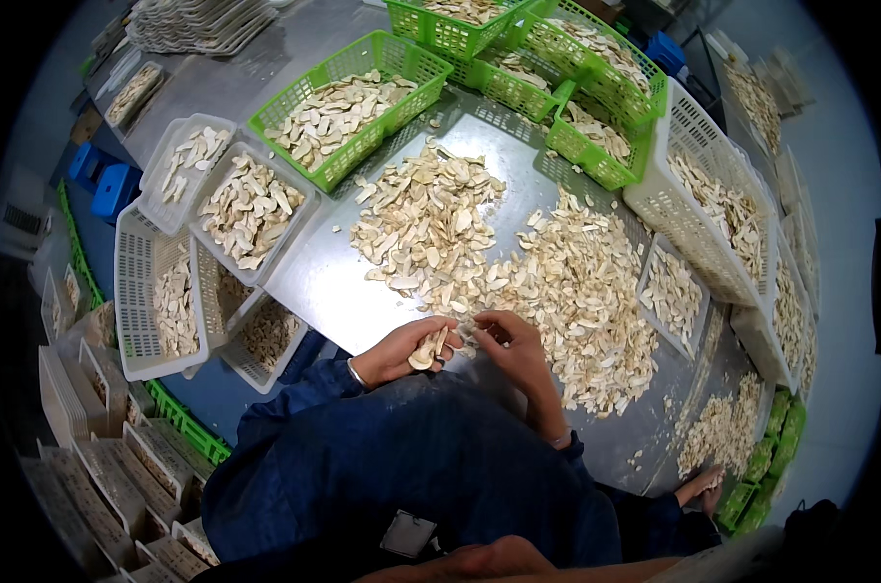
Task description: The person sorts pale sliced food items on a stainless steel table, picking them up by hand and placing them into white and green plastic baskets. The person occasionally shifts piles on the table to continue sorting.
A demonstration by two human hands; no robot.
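Observation:
My left hand (404,351) is closed around a few pale dried mushroom slices (427,351), low over the near edge of the metal table (323,291). Just to its right, my right hand (512,342) has bent fingers, with the fingertips at the near edge of the loose slices. Whether anything is pinched between them cannot be made out. Before me the slices lie in two joined heaps, a left heap (433,226) and a broader right heap (593,299).
Green baskets (323,178) of slices line the back. Clear plastic tubs (254,273) and a white basket (123,291) stand left. At right are a tall white basket (652,175) and a shallow tray (703,321). Another person's hands (703,484) touch a small heap (721,430).

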